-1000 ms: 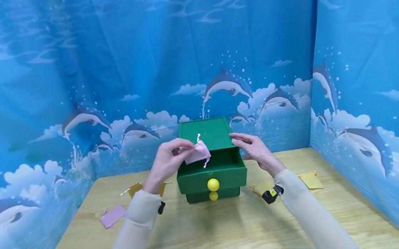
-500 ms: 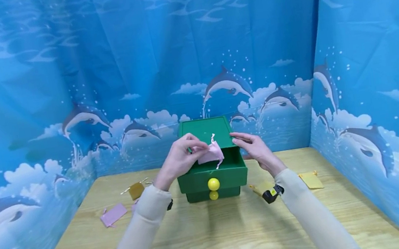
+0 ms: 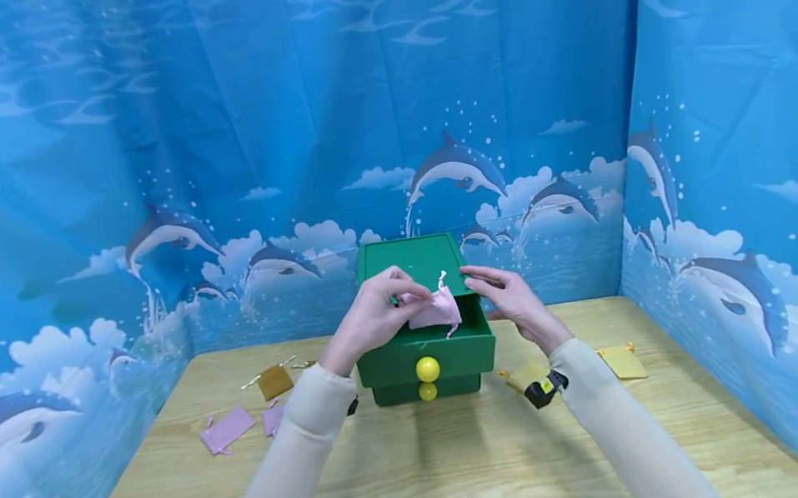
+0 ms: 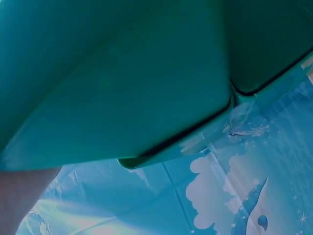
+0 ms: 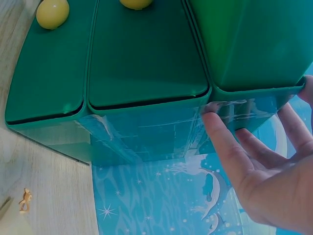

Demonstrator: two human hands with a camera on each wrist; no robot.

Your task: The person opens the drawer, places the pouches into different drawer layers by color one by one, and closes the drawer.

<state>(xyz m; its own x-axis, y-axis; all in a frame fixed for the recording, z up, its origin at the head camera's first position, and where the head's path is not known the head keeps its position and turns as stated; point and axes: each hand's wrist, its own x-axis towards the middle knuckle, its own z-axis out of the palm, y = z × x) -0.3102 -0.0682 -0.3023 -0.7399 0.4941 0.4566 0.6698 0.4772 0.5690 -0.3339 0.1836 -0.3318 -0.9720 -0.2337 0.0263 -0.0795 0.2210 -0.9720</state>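
Observation:
A small pink drawstring pouch (image 3: 439, 308) is pinched between the thumb and fingers of my left hand (image 3: 380, 312). It hangs over the pulled-out top drawer (image 3: 384, 366) of a green drawer cabinet (image 3: 408, 258), its strings dangling loose. Yellow round knobs (image 3: 427, 369) mark the drawer fronts. My right hand (image 3: 511, 297) rests against the cabinet's right side, fingertips at the upper edge. In the right wrist view, its fingers (image 5: 230, 147) lie spread along the taped side wall. The left wrist view shows mostly green cabinet surface (image 4: 122, 88); the pouch is hidden there.
Left of the cabinet lie a lilac pouch (image 3: 229, 430), a second lilac one partly under the left sleeve, and a brown-gold pouch (image 3: 276, 382). On the right are a yellow pouch (image 3: 622, 362) and another beside the right wrist. A dolphin-print curtain (image 3: 268, 174) encloses the wooden table (image 3: 474, 475).
My left hand has moved right with the pink pouch, from the drawer's left side to over its middle, uncovering pouches on the table. My right hand stays in place.

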